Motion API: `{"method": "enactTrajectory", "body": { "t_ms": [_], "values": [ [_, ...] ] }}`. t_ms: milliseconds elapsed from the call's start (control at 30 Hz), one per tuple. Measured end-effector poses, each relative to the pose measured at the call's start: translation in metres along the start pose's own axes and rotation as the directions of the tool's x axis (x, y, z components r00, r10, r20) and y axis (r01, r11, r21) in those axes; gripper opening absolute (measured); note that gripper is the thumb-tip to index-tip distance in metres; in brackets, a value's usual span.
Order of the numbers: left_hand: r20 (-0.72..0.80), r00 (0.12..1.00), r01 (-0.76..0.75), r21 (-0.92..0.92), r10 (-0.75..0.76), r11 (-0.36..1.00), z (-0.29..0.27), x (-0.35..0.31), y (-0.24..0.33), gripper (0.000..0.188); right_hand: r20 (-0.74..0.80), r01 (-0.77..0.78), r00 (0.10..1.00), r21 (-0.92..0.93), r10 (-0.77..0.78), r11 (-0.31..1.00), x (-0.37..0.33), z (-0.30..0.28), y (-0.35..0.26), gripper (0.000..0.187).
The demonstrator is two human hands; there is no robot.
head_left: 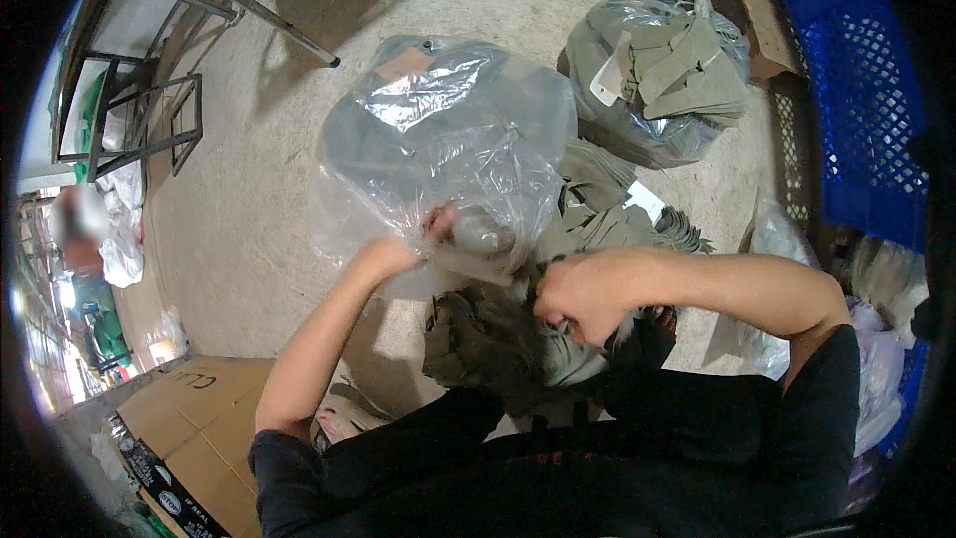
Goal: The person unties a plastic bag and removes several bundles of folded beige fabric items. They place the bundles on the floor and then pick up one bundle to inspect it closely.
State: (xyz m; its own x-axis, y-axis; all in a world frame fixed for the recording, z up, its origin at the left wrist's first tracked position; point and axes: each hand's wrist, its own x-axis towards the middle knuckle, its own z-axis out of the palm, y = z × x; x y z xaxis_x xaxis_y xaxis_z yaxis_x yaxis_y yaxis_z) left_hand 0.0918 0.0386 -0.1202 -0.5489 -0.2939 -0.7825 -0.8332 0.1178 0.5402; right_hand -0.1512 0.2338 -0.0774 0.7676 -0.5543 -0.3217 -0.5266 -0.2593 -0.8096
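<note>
A large transparent plastic bag (448,130) lies puffed out on the floor in front of me, a small tan piece showing near its far end. My left hand (403,251) is closed on the bag's near edge by its mouth, some fingers seen through the film. Beside the mouth my right hand (588,294) is closed on olive-green cloth pieces (573,364); its fingertips are partly hidden. More of these cut pieces lie in a dark heap (468,339) between my legs. Beyond my right hand, stacked olive pieces (597,184) carry a white tag (645,201).
At the far right stands another transparent bag (652,134) filled with olive pieces. Blue perforated crates (856,90) line the right side. An opened cardboard box (199,428) is at the near left. Metal-legged furniture (249,15) stands at the far left, and a blurred person (85,249) is beyond.
</note>
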Motion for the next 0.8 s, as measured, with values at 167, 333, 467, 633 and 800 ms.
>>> {"method": "enactTrajectory", "body": {
  "t_ms": [167,333,467,633,800],
  "values": [
    [-0.167,0.986,0.063,0.392,0.003,0.918,-0.018,0.086,-0.001,0.049,0.097,0.018,0.994,0.262,-0.045,0.965,0.012,0.02,-0.008,0.024],
    [-0.244,0.96,-0.189,-0.198,0.138,0.962,0.019,0.13,-0.026,0.045,0.333,-0.172,0.94,0.277,0.074,0.945,0.034,0.015,0.013,0.038],
    [-0.178,0.982,-0.158,-0.609,0.06,0.777,0.036,0.131,-0.034,0.042,0.344,-0.278,0.931,0.459,0.12,0.843,0.042,0.001,0.027,0.047],
    [-0.003,0.981,-0.168,-0.509,0.194,0.844,0.038,0.113,-0.033,0.042,-0.097,-0.175,0.969,0.384,0.228,0.907,0.059,-0.025,0.055,0.036],
    [-0.527,0.686,-0.489,0.179,0.503,0.854,0.042,0.077,-0.035,0.065,-0.141,-0.153,0.976,0.083,0.163,0.985,0.057,-0.055,0.084,0.029]
  ]
}}
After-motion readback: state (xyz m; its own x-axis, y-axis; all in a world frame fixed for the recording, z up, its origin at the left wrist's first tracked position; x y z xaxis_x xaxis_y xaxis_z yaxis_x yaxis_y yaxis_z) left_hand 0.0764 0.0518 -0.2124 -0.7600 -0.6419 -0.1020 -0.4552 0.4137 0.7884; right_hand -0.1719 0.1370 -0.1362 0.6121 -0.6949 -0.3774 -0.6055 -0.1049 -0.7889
